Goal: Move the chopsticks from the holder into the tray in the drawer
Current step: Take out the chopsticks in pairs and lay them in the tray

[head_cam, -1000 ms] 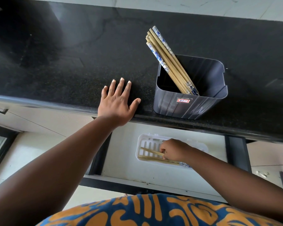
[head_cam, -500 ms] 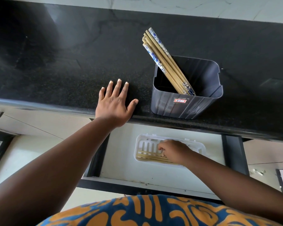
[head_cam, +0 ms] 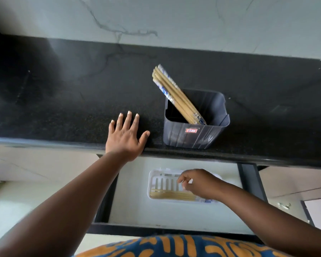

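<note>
A dark grey square holder (head_cam: 195, 135) stands on the black counter with several wooden and blue-patterned chopsticks (head_cam: 171, 89) leaning out to the upper left. Below, in the open drawer, a white slotted tray (head_cam: 157, 182) holds a few chopsticks (head_cam: 171, 195) lying along its near side. My left hand (head_cam: 125, 137) rests flat on the counter edge, fingers spread, left of the holder. My right hand (head_cam: 197, 183) hovers over the tray with loosely curled fingers and nothing in it.
The open drawer (head_cam: 174, 214) has a white floor and dark side rails (head_cam: 248, 182). The black stone counter (head_cam: 72, 101) runs across the view, with a pale marble wall (head_cam: 174, 21) behind. White cabinet fronts sit to either side of the drawer.
My right hand has let go of the chopsticks in the tray and lifted slightly away. The chopsticks now lie along the tray's near side. My left hand has stayed put.
</note>
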A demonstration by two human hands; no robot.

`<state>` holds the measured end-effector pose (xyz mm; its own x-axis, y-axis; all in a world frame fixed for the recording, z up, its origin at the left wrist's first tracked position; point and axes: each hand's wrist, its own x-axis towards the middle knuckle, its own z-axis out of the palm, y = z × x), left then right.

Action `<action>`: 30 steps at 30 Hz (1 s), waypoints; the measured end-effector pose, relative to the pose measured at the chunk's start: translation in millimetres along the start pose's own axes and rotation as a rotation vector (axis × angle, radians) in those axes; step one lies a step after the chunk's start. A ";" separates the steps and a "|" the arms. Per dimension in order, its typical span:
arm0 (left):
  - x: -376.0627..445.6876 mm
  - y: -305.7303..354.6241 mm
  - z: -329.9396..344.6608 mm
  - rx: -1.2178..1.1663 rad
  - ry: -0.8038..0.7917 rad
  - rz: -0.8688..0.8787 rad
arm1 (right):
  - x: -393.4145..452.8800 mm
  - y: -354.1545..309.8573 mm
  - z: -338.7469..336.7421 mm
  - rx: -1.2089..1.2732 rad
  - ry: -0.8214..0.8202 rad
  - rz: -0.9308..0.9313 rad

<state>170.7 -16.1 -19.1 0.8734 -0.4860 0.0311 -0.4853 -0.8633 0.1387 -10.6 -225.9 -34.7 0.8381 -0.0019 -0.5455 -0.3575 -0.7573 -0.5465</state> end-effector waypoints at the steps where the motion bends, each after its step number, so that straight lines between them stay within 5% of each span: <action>1: -0.2 0.0 0.2 -0.006 0.001 0.003 | -9.9 -12.3 -12.5 0.058 -0.019 -0.010; 7: 2.8 -1.1 2.5 0.026 -0.038 -0.010 | -69.3 -95.2 -100.0 0.333 0.051 -0.205; 11: 5.2 -1.5 2.1 0.027 -0.074 -0.007 | -74.8 -126.5 -143.1 0.371 0.463 -0.276; 14: 6.2 -1.3 0.8 0.022 -0.100 -0.009 | -52.7 -135.2 -153.4 0.143 0.658 -0.161; 20: 8.0 -2.7 2.9 0.011 -0.119 -0.013 | -8.7 -145.9 -143.5 -0.243 0.633 0.094; 30: 11.0 -3.4 8.9 0.003 -0.088 -0.031 | 11.6 -142.9 -143.6 -0.275 0.675 0.081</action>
<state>181.6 -19.7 -28.1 0.8809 -0.4695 -0.0607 -0.4588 -0.8782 0.1351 109.4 -211.5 128.3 0.9165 -0.3996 -0.0191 -0.3872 -0.8740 -0.2935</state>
